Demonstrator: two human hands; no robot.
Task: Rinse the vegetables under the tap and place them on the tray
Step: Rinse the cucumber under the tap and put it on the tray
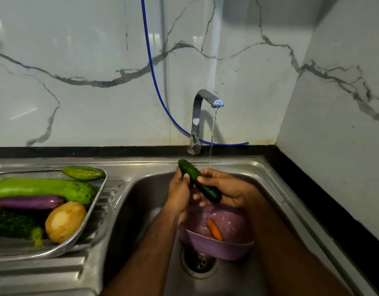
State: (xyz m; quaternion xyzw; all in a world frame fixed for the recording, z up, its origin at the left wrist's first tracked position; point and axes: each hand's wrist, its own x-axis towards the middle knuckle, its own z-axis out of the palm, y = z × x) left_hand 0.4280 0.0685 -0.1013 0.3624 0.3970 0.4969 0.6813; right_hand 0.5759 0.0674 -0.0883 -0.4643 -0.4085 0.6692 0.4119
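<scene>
1. Cucumber (199, 180) sits slanted over the sink (269, 178), caught between both hands right by the thin stream of water (212, 142) falling from the tap (202, 99).
2. Left hand (180, 193) curls round its upper half; right hand (227, 189) wraps its fingers round the lower end, the water landing about on that hand's knuckles.
3. Below the hands, a purple colander (216, 246) rests in the sink over the drain (198, 263), with a carrot (214, 229) inside, so I'd say at least that one is left to wash.
4. Over on the drainboard, the metal tray (98, 201) already carries a potato (65, 222), a purple eggplant (30, 202), a long pale green gourd (41, 188), a smaller green gourd (83, 173) and a dark green vegetable (15, 226). By the look of it the job is well past halfway.
5. Hard to tell: the arms cover much of the colander, and something pale beside the carrot can't be made out. The tray's left part runs out of view.
</scene>
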